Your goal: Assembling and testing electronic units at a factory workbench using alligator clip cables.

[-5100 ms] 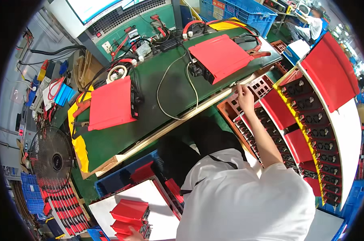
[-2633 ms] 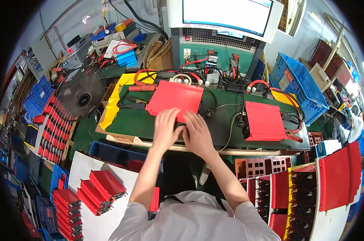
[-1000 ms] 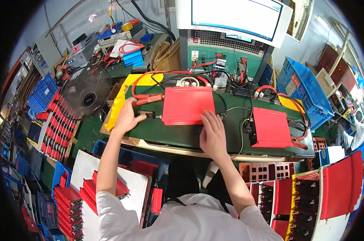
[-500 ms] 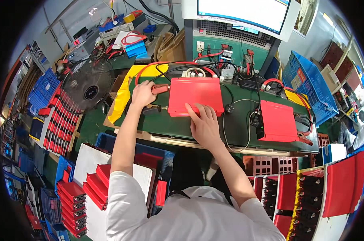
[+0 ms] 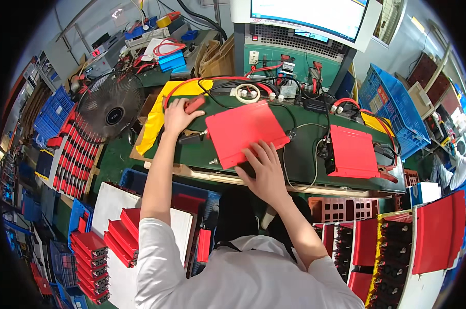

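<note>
A red metal box sits askew on the green bench mat, its near left corner close to the bench's front edge. My right hand grips its near right edge, fingers over the top and thumb at the front side. To the left of the box, my left hand is closed around a red spring clamp, which is apart from the box. Below that hand a black clamp lies by the box's left side, where a metal stud sticks out. Whether the black clamp touches the box I cannot tell.
A second red box with cables and a red clamp stands on the right. Cables run along the back below a monitor. A fan is at the left; a blue crate is far right. Stacked red boxes stand lower left.
The red box has turned and shifted toward me, with my right hand on its near edge. My left hand has drawn the red clamp away from the box, slightly left.
</note>
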Demonstrator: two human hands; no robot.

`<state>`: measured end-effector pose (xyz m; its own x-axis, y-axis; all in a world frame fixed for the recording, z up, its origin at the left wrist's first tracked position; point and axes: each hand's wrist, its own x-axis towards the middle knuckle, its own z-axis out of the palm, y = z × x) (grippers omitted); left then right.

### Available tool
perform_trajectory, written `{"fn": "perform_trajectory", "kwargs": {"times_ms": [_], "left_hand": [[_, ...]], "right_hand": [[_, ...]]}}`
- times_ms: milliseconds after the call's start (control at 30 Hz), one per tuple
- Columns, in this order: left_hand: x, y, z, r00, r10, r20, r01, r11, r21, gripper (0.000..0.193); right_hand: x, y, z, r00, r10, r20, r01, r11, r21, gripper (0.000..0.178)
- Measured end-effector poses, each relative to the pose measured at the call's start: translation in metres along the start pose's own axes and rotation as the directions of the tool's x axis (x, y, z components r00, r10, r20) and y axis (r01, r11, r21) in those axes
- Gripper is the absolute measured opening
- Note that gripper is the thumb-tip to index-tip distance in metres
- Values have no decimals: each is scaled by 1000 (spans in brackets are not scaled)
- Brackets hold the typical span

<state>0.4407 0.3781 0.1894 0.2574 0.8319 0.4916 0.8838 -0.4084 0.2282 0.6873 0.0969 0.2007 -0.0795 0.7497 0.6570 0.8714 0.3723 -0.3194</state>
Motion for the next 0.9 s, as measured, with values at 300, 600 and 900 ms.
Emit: {"fn": "perform_trajectory", "kwargs": {"times_ms": [300,600,900], "left_hand": [[-33,94,0,983,125,132,38,568,-822,35],[-108,134,-66,985,56,161,39,847,-529,32],[-140,128,-70,905,77,419,221,755,-617,26]], "right_hand": [[-48,7,-21,776,463,428,-627,490,606,28],[-49,2,-6,423,267,866,-783,-373,498,65],[-57,-13,-61,411,675,613,-723,-169,670,73]]}}
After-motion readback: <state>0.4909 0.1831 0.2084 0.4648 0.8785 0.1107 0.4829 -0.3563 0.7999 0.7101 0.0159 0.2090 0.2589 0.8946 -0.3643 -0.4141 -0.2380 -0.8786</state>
